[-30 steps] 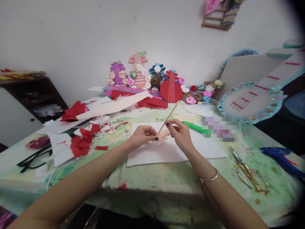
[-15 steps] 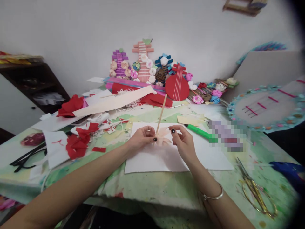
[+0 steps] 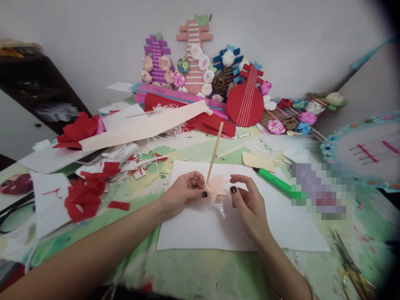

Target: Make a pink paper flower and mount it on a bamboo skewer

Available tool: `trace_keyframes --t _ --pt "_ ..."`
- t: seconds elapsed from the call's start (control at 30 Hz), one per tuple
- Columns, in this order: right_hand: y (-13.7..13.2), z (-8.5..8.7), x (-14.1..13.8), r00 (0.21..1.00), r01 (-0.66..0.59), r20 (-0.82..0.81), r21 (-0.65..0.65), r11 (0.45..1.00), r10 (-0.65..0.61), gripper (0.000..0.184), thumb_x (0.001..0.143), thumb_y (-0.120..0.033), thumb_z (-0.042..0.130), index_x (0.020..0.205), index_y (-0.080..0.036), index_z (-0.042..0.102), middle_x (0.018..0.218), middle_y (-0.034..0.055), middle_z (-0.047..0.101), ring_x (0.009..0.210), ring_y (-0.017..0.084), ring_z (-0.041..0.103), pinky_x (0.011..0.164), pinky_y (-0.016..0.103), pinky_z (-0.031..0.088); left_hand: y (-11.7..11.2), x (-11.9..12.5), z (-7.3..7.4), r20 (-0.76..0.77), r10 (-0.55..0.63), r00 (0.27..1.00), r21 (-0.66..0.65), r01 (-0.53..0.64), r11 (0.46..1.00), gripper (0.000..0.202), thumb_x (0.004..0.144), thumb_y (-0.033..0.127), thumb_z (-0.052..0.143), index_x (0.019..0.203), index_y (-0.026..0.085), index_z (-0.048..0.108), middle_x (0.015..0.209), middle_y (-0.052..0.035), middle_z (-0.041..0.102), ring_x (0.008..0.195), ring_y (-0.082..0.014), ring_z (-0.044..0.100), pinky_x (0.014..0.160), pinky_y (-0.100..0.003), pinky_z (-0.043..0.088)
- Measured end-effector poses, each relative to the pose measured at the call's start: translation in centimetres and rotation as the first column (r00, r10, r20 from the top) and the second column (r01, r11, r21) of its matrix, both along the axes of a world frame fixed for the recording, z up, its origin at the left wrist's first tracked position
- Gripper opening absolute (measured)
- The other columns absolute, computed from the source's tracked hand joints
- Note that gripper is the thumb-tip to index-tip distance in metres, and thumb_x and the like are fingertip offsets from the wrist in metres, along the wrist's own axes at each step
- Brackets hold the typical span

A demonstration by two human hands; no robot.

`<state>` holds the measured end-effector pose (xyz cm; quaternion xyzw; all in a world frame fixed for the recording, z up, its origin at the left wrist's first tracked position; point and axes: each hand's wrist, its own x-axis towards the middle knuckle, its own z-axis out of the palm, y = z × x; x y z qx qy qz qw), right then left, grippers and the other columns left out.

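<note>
My left hand (image 3: 186,186) is closed, its thumb and fingers pinching a pale peach paper flower (image 3: 218,185) at the base. From that pinch a thin wooden stick (image 3: 215,155) rises, leaning slightly right. The petals spread out to the right of my thumb. Just beyond the petal tips is my right hand (image 3: 248,200), with thumb and forefinger curved and apart, nothing seen between them. Both hands are over a white sheet (image 3: 206,233) on the table. How the stick joins the flower is hidden by my left fingers.
A green cutter (image 3: 276,183) lies right of the sheet, beside a blurred-out item. Gold-handled scissors (image 3: 353,266) rest at the lower right. Red paper scraps (image 3: 84,196) are at left. A long peach paper strip (image 3: 146,127) and flower-covered paper instruments (image 3: 193,62) are behind.
My right hand has drawn away from the petals, leaving a gap. My left hand keeps its pinch on the flower. The view has shifted down and closer.
</note>
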<state>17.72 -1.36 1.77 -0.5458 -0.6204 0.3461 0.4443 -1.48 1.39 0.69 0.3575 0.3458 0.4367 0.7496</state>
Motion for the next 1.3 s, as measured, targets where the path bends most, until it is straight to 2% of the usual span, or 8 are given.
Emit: trace_keyframes --t 0.13,0.23,0.47,0.73,1.07,1.17,1.3 --pt "0.4 -0.2 0.2 1.000 0.012 0.003 -0.020 1.000 -0.012 0.027 0.088 -0.041 0.047 0.108 -0.023 0.050 0.105 0.0071 0.057 0.055 0.010 0.047 0.048 0.026 0.040 0.2 -0.1 -0.1 0.021 -0.013 1.000 -0.036 0.014 0.999 0.034 0.056 0.012 0.080 0.072 0.014 0.051 0.064 0.0037 0.055 0.056 -0.0054 0.050 0.054 -0.017 0.037" --pt "0.6 -0.3 0.4 0.999 0.034 0.015 -0.057 0.998 -0.034 0.030 0.087 -0.042 0.046 0.109 -0.022 0.049 0.088 0.0053 0.060 0.051 0.011 0.045 0.046 0.025 0.037 0.3 -0.2 -0.2 0.022 -0.032 0.999 -0.053 0.033 0.998 0.035 0.054 0.012 0.082 0.071 0.014 0.051 0.062 0.0038 0.054 0.054 -0.0053 0.050 0.053 -0.017 0.036" --pt "0.4 -0.6 0.1 1.000 -0.021 -0.001 0.002 1.000 0.021 0.028 0.088 -0.040 0.046 0.108 -0.022 0.049 0.105 0.0073 0.057 0.052 0.009 0.045 0.048 0.025 0.040 0.3 0.0 -0.1 0.017 -0.038 0.999 -0.012 0.038 0.999 0.036 0.054 0.012 0.082 0.073 0.014 0.052 0.063 0.0030 0.057 0.056 -0.0053 0.051 0.054 -0.016 0.037" --pt "-0.4 -0.1 -1.1 0.997 -0.082 -0.007 0.111 0.990 0.083 0.029 0.088 -0.038 0.046 0.110 -0.020 0.047 0.108 0.0082 0.055 0.056 0.009 0.049 0.052 0.025 0.042 0.0 -0.1 0.0 -0.069 -0.071 0.995 0.105 0.078 0.991 0.035 0.051 0.013 0.082 0.072 0.013 0.054 0.062 0.0035 0.055 0.055 -0.0065 0.053 0.053 -0.016 0.037" --pt "-0.5 0.3 -0.8 0.996 -0.062 -0.049 0.182 0.981 0.072 0.026 0.089 -0.037 0.045 0.108 -0.019 0.048 0.112 0.0076 0.055 0.055 0.007 0.047 0.054 0.025 0.044 -0.4 -0.1 0.3 -0.132 -0.078 0.988 0.150 0.098 0.984 0.034 0.053 0.014 0.081 0.074 0.013 0.055 0.063 0.0035 0.055 0.054 -0.0059 0.052 0.051 -0.016 0.037" --pt "-0.5 0.4 -0.7 0.996 -0.037 -0.072 0.213 0.976 0.053 0.024 0.089 -0.036 0.046 0.105 -0.019 0.050 0.107 0.0065 0.057 0.053 0.007 0.046 0.051 0.024 0.042 -0.5 -0.1 0.3 -0.150 -0.089 0.985 0.165 0.113 0.980 0.035 0.052 0.015 0.082 0.074 0.013 0.054 0.062 0.0034 0.055 0.054 -0.0063 0.052 0.052 -0.017 0.038" --pt "-0.7 0.6 -0.4 0.996 0.024 -0.091 0.304 0.953 0.004 0.020 0.089 -0.034 0.046 0.098 -0.019 0.056 0.090 0.0038 0.060 0.052 0.008 0.046 0.049 0.023 0.039 -0.5 -0.1 0.1 -0.176 -0.102 0.979 0.176 0.134 0.975 0.035 0.053 0.017 0.081 0.073 0.013 0.054 0.062 0.0029 0.055 0.054 -0.0065 0.052 0.053 -0.017 0.038"
